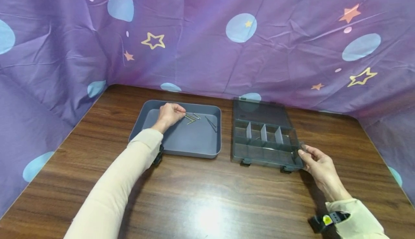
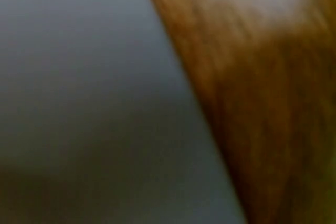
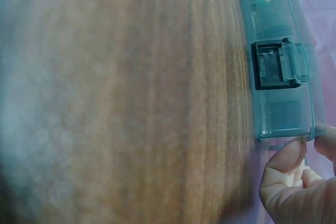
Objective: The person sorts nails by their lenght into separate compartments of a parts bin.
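In the head view my left hand (image 1: pixel 169 116) reaches into a grey tray (image 1: pixel 186 154), its bent fingertips close together beside several thin brass-coloured metal pieces (image 1: pixel 191 118). Whether it pinches one of them is too small to make out. Farther right in the tray lie thin dark metal pieces (image 1: pixel 211 123). At the right, a see-through dark-green compartment box (image 1: pixel 264 157) lies flat on the table. My right hand (image 1: pixel 319 164) grips its right front corner. The right wrist view shows the thumb (image 3: pixel 287 156) against the box's end, near a black latch (image 3: pixel 273 64).
White dividers (image 1: pixel 263 133) split the box's middle row, where a small thin piece lies in one compartment. A brown wooden table (image 1: pixel 194 181) bears tray and box, set apart. Behind hangs a purple cloth (image 1: pixel 201 52). The left wrist view is blurred, showing grey surface and wood.
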{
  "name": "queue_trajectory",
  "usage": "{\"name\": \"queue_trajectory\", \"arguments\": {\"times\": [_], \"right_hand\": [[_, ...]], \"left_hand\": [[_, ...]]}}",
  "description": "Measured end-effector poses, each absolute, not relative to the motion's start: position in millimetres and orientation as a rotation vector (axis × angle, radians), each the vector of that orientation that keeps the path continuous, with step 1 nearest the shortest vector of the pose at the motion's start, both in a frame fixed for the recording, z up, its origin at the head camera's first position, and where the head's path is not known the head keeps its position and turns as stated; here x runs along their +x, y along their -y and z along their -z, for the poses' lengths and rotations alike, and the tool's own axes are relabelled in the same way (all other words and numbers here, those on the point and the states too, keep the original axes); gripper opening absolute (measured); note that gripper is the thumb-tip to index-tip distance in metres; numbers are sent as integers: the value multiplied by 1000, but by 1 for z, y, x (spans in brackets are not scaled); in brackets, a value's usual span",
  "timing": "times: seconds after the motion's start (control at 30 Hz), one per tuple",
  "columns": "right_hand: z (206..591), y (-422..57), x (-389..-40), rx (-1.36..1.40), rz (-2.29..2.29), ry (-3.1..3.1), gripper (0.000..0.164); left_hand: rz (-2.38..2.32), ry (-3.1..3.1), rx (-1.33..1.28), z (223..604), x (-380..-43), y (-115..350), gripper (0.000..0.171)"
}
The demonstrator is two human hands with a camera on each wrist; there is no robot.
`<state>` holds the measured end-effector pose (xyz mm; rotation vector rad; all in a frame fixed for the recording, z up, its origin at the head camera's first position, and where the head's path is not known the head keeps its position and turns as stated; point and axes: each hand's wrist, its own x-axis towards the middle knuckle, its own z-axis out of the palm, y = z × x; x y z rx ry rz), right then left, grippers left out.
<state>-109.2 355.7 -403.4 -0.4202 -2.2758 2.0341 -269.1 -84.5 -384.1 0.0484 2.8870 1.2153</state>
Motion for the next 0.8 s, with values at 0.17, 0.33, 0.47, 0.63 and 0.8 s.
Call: {"name": "queue_trajectory", "arguments": {"times": [0.17, 0.33, 0.47, 0.63, 0.8], "right_hand": [[403, -356, -109, -401, -2067, 2255, 17], [402, -355, -109, -407, -2051, 2274, 19], [402, -354, -109, -406, -2042, 2279, 19], [403, -354, -109, -416, -2037, 2285, 17], [402, -354, -109, -451, -1984, 2331, 22]], "left_hand": [[-1173, -2906, 63, 387, -271, 85, 15], [-1147, -2933, 81, 389, -272, 85, 14], [-1145, -2944, 90, 391, -273, 85, 14], [-1125, -2956, 106, 393, -274, 85, 13], [-1126, -2966, 110, 394, -274, 84, 11]]}}
